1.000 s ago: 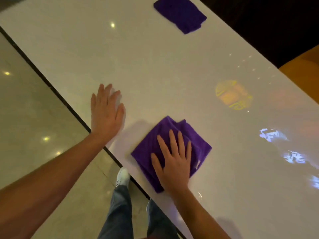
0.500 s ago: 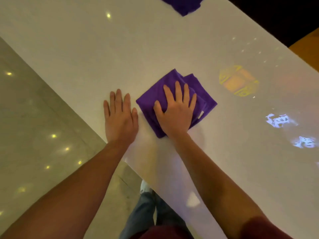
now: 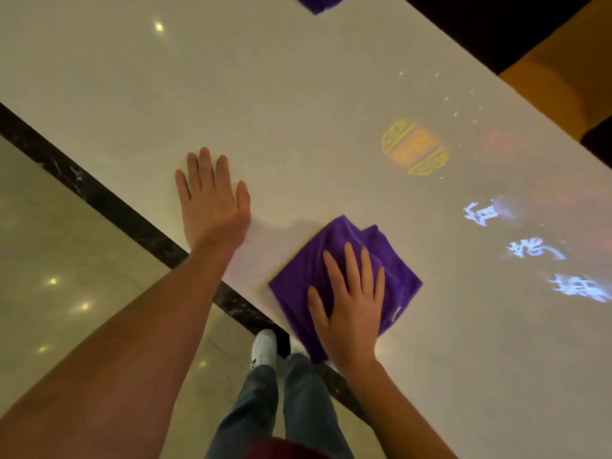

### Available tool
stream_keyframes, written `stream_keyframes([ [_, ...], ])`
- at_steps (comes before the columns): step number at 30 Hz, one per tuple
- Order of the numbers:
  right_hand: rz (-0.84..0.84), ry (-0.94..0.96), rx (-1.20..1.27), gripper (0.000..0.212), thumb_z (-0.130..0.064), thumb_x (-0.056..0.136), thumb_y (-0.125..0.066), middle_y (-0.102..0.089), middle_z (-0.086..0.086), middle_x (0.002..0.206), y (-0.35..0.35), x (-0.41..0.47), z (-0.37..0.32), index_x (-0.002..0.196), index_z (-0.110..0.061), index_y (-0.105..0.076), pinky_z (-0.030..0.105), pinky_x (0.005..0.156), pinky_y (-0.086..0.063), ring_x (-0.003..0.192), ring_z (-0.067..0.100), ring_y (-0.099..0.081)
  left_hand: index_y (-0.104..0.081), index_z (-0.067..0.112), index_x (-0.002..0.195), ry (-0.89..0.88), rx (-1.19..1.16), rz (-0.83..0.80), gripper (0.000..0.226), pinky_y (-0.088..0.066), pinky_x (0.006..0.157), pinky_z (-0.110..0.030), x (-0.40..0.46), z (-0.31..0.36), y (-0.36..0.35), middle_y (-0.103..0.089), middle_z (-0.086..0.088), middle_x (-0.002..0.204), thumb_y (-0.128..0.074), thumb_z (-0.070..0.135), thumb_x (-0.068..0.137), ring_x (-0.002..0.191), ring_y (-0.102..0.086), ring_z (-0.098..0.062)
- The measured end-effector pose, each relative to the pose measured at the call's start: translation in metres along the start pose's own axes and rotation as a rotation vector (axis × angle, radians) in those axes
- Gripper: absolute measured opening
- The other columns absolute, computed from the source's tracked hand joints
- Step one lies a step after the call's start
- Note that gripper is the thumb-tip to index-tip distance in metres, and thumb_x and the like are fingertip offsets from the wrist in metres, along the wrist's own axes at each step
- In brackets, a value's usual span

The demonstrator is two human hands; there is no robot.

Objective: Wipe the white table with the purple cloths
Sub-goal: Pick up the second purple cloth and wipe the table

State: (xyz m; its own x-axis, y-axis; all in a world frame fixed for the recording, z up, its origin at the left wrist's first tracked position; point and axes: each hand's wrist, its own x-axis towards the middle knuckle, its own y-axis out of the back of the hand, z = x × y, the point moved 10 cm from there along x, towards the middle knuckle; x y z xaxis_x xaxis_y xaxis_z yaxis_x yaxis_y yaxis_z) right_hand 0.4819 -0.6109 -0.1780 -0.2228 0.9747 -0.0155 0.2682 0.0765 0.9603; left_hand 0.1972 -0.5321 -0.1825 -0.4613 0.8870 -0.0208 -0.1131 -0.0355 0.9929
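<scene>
A folded purple cloth (image 3: 344,250) lies on the white table (image 3: 298,111) close to its near edge. My right hand (image 3: 351,306) presses flat on the cloth, fingers spread, covering its near half. My left hand (image 3: 212,200) rests flat and empty on the bare tabletop to the left of the cloth, fingers together, not touching it. A second purple cloth (image 3: 318,3) lies at the far end of the table, mostly cut off by the top of the view.
The table's near edge runs diagonally over a dark floor strip (image 3: 109,207) and glossy tiles. My legs and a white shoe (image 3: 263,347) stand below the edge. Coloured light reflections (image 3: 414,147) sit on the tabletop to the right. An orange seat (image 3: 563,71) is beyond the far edge.
My right hand slid the cloth away across the table beside my left hand, then back toward the near edge. The left hand stayed flat on the table.
</scene>
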Motion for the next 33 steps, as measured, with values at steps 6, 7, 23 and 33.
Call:
stream_keyframes([
  [6,-0.012,-0.059,-0.020,0.060,-0.063,0.105,-0.039,-0.031,0.000,0.173,0.002,-0.037,0.028,0.157,-0.033,-0.045,0.057,0.132,-0.007,0.164,0.024,-0.012,-0.031,0.009,0.158,-0.017,-0.015,0.056,0.065,-0.013,0.129,-0.056,-0.001,0.000,0.002,-0.023,-0.020,0.170,-0.025,0.045,0.105,0.159,-0.017,-0.039],
  [7,0.011,-0.057,-0.011,0.060,-0.062,0.104,-0.042,-0.032,-0.001,0.172,0.004,-0.024,0.024,0.156,-0.033,-0.047,0.056,0.132,-0.007,0.164,0.024,-0.012,-0.032,0.009,0.158,-0.026,-0.020,0.073,0.064,-0.014,0.129,-0.056,-0.001,0.001,0.002,-0.025,-0.021,0.169,-0.027,0.045,0.105,0.158,-0.018,-0.040],
  [23,-0.014,0.091,0.055,0.060,-0.062,0.106,-0.037,-0.032,-0.001,0.172,0.020,0.008,0.074,0.159,-0.034,-0.041,0.060,0.131,-0.008,0.164,0.025,-0.013,-0.045,0.002,0.147,-0.321,-0.181,0.257,0.051,-0.019,0.123,-0.061,-0.025,0.087,0.034,-0.036,-0.025,0.162,-0.046,0.026,0.103,0.153,-0.029,-0.045],
  [33,0.092,-0.001,0.026,0.059,-0.060,0.102,-0.046,-0.041,-0.001,0.168,0.067,0.037,0.216,0.154,-0.033,-0.050,0.061,0.129,-0.014,0.162,0.026,-0.023,-0.040,0.008,0.156,0.003,-0.228,-0.020,0.061,-0.006,0.129,-0.054,-0.072,0.283,-0.027,-0.026,-0.017,0.170,-0.045,0.032,0.100,0.160,-0.013,-0.035],
])
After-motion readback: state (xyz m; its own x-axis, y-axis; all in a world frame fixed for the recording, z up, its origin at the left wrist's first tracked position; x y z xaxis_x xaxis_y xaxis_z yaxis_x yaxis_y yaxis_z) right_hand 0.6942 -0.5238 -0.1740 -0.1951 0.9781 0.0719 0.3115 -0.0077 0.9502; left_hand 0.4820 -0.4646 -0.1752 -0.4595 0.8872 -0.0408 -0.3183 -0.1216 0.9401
